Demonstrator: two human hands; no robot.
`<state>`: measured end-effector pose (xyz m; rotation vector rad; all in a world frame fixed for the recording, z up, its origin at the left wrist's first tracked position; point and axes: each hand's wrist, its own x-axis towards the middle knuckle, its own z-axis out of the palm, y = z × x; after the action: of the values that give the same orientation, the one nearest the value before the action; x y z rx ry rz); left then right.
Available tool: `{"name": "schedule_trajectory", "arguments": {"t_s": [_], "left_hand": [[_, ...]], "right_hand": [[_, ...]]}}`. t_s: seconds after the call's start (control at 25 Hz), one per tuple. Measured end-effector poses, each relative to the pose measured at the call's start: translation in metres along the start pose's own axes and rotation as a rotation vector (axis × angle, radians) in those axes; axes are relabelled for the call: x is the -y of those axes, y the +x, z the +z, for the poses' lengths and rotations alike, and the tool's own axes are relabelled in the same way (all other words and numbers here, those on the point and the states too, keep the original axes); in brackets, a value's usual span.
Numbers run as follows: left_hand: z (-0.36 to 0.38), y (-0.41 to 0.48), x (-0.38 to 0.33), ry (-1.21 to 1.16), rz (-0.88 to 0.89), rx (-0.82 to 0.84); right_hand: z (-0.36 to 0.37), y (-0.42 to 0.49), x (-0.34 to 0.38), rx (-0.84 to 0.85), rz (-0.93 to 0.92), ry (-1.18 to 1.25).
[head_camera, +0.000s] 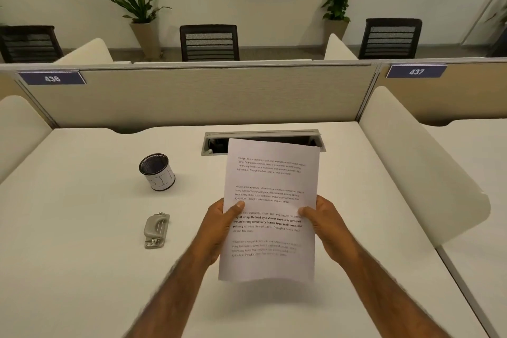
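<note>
A white printed sheet of paper point(270, 200) is held up above the white desk point(82, 269), its text facing me. My left hand point(219, 223) grips its left edge, thumb on the front and fingers behind. My right hand point(325, 223) grips the right edge the same way. The sheet's lower edge hangs free above the desk and casts a shadow on it. To the left on the desk lie a grey metal hole punch point(156, 230) and a black mesh pen cup point(157, 171) with a white label wrapped round it.
A grey cable tray point(216, 143) with its lid open sits at the desk's back, partly behind the paper. A beige partition point(192, 96) closes off the far side, with white side dividers point(411, 162) left and right. Chairs and potted plants stand beyond.
</note>
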<state>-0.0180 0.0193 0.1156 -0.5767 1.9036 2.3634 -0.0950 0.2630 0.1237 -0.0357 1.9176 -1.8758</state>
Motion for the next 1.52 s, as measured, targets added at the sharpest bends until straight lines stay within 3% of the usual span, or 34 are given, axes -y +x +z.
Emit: {"name": "schedule_trajectory", "arguments": {"t_s": [0.32,0.84,0.96,1.08,1.16,1.52], "left_hand": [[0.008,-0.005,-0.005,0.094,0.169,-0.018],[-0.033,0.004,0.0,0.093,0.011,-0.123],[-0.079,0.011,0.007,0.146,0.018,-0.333],[-0.136,0.019,0.021,0.462,0.023,-0.673],[-0.167,0.022,0.03,0.634,-0.019,-0.811],[-0.204,0.049,0.052,0.605,-0.185,-0.802]], "right_hand": [[0.004,0.0,0.0,-0.11,-0.132,-0.058],[0.016,0.009,-0.011,-0.148,-0.098,-0.017],[0.02,0.013,-0.015,-0.165,-0.082,0.006],[0.023,0.015,-0.019,-0.169,-0.069,0.013],[0.023,0.015,-0.024,-0.164,-0.063,0.006],[0.013,0.015,-0.034,-0.153,-0.042,0.016]]}}
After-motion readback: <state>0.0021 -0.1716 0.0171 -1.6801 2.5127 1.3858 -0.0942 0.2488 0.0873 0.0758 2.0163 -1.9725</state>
